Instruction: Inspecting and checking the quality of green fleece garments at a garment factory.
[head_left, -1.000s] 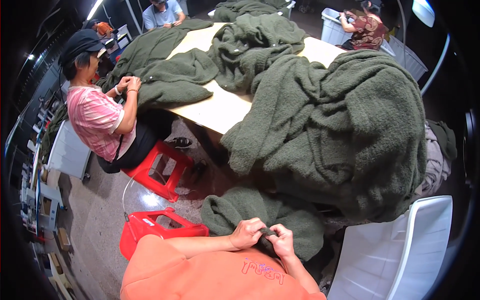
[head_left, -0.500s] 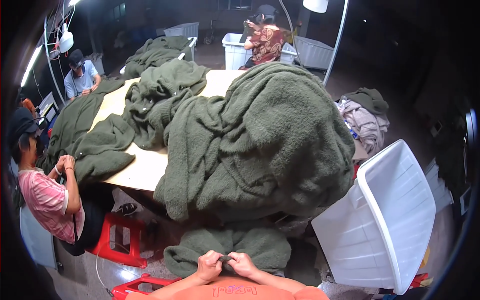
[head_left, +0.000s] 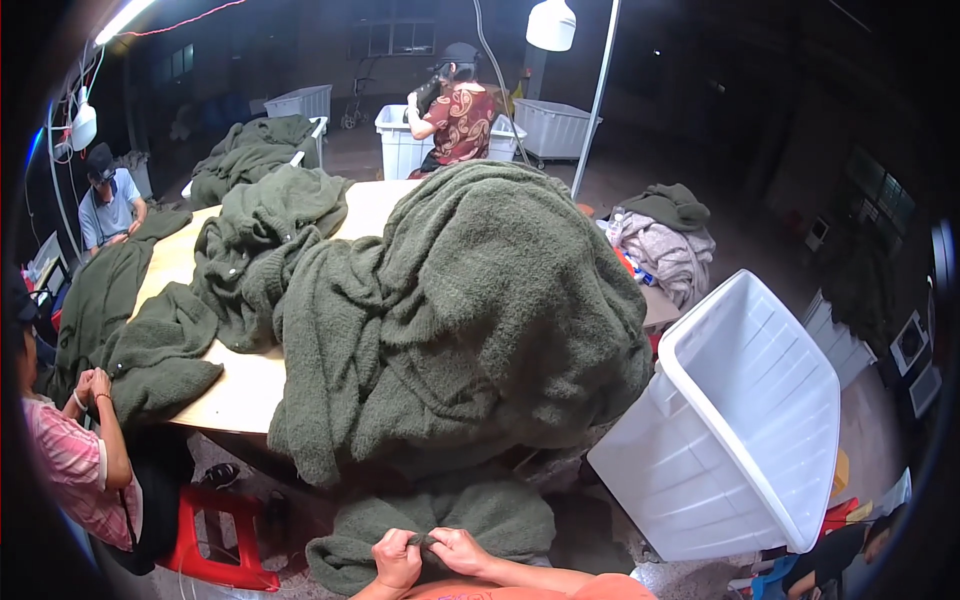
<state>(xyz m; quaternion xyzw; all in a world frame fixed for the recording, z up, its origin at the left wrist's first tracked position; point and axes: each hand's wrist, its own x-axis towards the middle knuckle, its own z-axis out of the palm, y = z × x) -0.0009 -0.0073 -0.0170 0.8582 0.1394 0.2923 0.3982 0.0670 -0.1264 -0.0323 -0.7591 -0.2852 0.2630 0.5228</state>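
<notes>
A dark green knit garment (head_left: 480, 508) lies bunched across my lap, below the table edge. My left hand (head_left: 396, 560) pinches a fold of it, the fingers curled closed. Close beside it, my right hand (head_left: 460, 552) grips the same fold with thumb and fingers. Whatever small detail may sit between the fingertips is too small to make out. Just beyond my hands, a big heap of the same green knitwear (head_left: 500, 300) bulges over the near side of the table.
A white plastic bin (head_left: 700, 440) leans at my right. The pale wooden table (head_left: 250, 385) carries more green garments. A person in pink (head_left: 75, 460) works at left, near a red stool (head_left: 215, 540). Further people sit beyond the table and at lower right (head_left: 850, 560).
My view has swung right and up, so the table and bin appear further left and lower. A person shows at lower right. Both hands keep their pinch on the garment.
</notes>
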